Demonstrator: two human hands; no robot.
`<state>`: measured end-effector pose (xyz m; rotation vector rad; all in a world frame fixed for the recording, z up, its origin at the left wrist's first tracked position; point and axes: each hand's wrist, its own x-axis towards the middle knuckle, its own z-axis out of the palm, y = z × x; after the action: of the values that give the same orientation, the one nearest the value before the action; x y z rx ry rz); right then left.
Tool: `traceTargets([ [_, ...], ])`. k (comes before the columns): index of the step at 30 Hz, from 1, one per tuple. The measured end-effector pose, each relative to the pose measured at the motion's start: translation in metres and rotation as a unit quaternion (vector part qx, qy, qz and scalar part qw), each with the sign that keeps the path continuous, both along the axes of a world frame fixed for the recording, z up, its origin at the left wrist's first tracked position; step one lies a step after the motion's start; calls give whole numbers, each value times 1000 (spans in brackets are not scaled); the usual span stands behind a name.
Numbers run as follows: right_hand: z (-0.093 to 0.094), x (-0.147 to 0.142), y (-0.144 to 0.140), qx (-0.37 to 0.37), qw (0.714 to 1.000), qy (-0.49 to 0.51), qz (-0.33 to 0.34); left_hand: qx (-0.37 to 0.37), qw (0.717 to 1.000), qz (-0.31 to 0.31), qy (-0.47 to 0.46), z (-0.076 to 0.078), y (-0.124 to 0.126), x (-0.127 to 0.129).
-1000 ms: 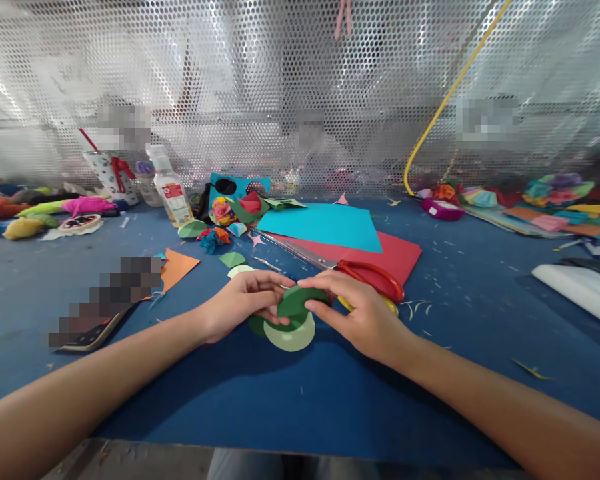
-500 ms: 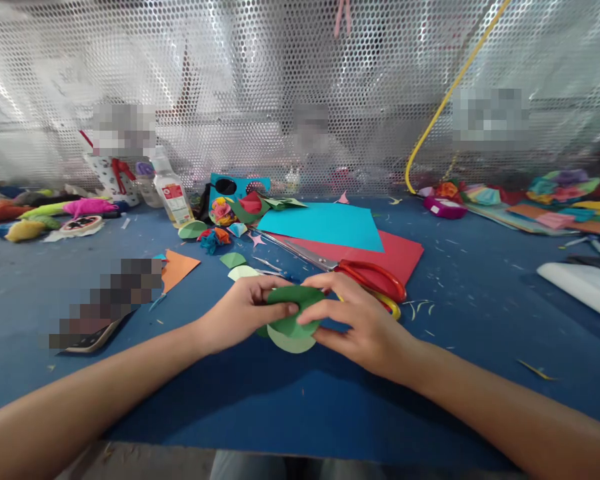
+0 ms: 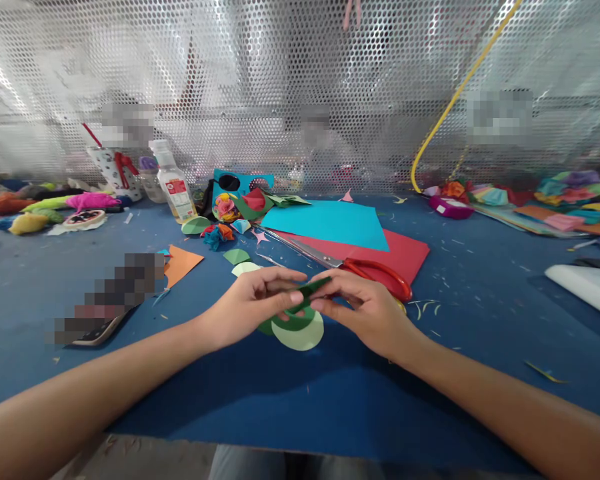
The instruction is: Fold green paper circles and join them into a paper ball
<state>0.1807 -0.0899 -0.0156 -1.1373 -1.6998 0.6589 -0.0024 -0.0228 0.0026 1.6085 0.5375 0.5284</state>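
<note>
Between my two hands is a dark green paper circle (image 3: 314, 287), tilted and seen nearly edge-on. My left hand (image 3: 254, 301) pinches its left side with the thumb in front. The fingertips of my right hand (image 3: 363, 308) grip its right edge. Below it, on the blue table, lie a pale green paper circle (image 3: 303, 335) and more green pieces, partly hidden by my fingers. Just beyond my left hand are a light green paper piece (image 3: 245, 268) and a mid-green one (image 3: 237, 256). Scissors with red handles (image 3: 377, 275) lie behind my right hand.
A turquoise sheet (image 3: 330, 223) overlaps a red sheet (image 3: 407, 253) beyond my hands. To the left are a phone (image 3: 97, 331), an orange paper piece (image 3: 183, 265) and a glue bottle (image 3: 176, 190). A white roll (image 3: 585, 287) lies at right. A perforated metal panel (image 3: 260, 87) stands behind.
The dark green circle has tipped from facing me to nearly edge-on and lifted slightly, exposing more of the pale green circle. My right fingers have moved up to its edge. The view has shifted slightly.
</note>
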Motion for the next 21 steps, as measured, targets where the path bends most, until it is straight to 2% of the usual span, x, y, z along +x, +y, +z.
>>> traceTargets([
  [5, 2, -4, 0, -55, 995, 78, -4, 27, 1000, 5, 12, -3, -7, 0],
  [14, 2, -6, 0, -103, 985, 128, -53, 45, 999, 10, 25, 0, -5, -1],
  [18, 1, -7, 1, -130, 969, 207, -23, 54, 997, 22, 50, 1, -6, -1],
  [21, 0, -8, 1, -154, 964, 213, -24, 56, 997, 27, 52, 0, -4, -1],
])
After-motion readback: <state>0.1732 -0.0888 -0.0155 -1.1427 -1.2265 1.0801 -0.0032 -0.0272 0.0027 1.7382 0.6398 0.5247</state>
